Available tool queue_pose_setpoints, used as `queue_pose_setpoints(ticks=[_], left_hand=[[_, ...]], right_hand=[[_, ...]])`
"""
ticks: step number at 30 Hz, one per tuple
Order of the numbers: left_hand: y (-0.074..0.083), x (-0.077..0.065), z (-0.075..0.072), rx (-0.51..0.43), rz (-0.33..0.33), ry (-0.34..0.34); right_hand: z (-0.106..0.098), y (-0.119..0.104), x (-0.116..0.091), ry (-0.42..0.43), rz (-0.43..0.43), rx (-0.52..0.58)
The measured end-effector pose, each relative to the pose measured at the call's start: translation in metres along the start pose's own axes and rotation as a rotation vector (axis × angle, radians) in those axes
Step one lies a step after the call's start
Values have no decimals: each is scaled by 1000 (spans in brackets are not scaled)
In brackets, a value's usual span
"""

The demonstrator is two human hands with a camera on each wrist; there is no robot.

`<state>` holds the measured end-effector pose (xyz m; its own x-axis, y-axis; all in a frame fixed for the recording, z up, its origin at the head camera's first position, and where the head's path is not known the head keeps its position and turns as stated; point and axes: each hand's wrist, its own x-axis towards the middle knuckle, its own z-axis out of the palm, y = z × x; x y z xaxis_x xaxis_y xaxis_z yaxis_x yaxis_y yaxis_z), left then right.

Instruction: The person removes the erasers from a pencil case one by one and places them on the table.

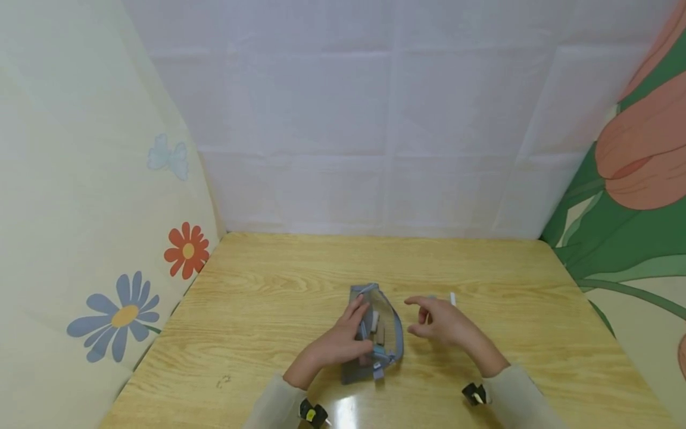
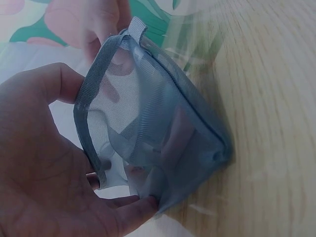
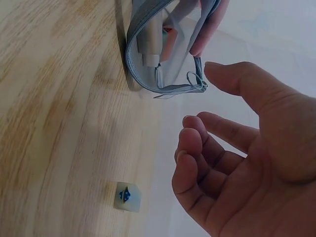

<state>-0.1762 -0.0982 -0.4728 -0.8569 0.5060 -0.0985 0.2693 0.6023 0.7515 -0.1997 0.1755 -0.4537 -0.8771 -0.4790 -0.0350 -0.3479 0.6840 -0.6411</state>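
A blue-grey mesh zipper pouch (image 1: 399,333) lies on the table with its mouth gaping toward the right. My left hand (image 1: 339,342) holds it from the left side; in the left wrist view thumb and fingers grip the rim and the mesh (image 2: 187,133). Through the opening show a pale tube-like item (image 3: 150,42) and other small things, partly hidden by the mesh. Just right of the pouch is my right hand (image 1: 443,322), fingers loosely bent and thumb apart, with nothing in it. Its thumb tip is near the pouch's zipper end in the right wrist view.
A small translucent block with a blue figure (image 3: 127,196) sits on the wooden table (image 1: 257,310). Beyond the right hand is a small white piece (image 1: 452,298). A white cloth (image 1: 364,119) hangs behind the table, with flower-patterned cloths at both sides.
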Motion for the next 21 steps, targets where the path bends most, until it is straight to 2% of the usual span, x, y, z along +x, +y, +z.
queue_pose_setpoints(ticks=[10, 21], left_hand=[[-2, 1, 1, 3, 4, 3], [-2, 1, 1, -5, 9, 9]], right_hand=[[3, -1, 3, 8, -50, 11], [9, -4, 6, -12, -8, 8]])
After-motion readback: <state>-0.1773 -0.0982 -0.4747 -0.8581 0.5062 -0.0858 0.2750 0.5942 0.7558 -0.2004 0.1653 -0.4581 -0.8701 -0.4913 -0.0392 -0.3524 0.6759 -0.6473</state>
